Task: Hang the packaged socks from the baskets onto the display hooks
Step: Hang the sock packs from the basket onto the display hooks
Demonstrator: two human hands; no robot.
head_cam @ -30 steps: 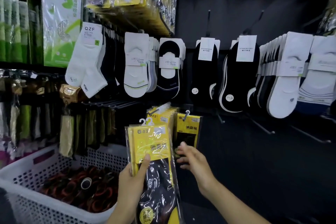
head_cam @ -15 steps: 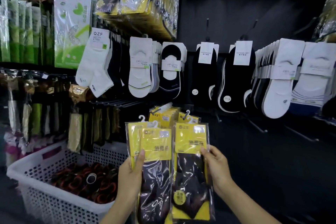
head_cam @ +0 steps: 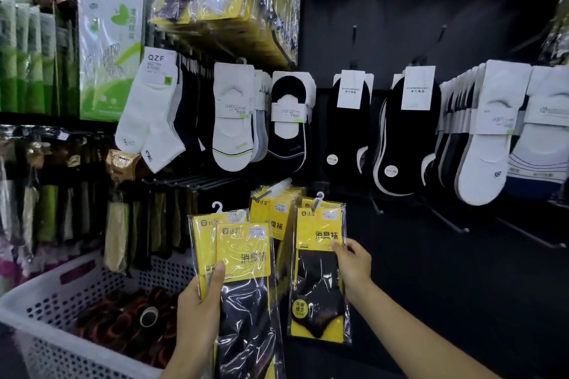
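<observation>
My left hand [head_cam: 200, 311] grips a small stack of yellow-and-black sock packs [head_cam: 243, 258] with white hangers, thumb across their front. My right hand [head_cam: 354, 264] pinches the right edge of a single yellow sock pack [head_cam: 317, 280] and holds it upright, a little apart from the stack. Behind both, more yellow packs [head_cam: 274, 212] hang on a display hook low on the dark wall. A white perforated basket [head_cam: 46, 289] sits at the lower left and holds dark red and black items.
Rows of white and black socks [head_cam: 351, 126] hang across the wall above. Bare metal hooks [head_cam: 449, 221] stick out at the right below them. Green and olive packs [head_cam: 107, 49] fill the racks on the left.
My right hand took one pack from the stack and has carried it right and slightly up, away from the packs in my left hand. The view has shifted a little.
</observation>
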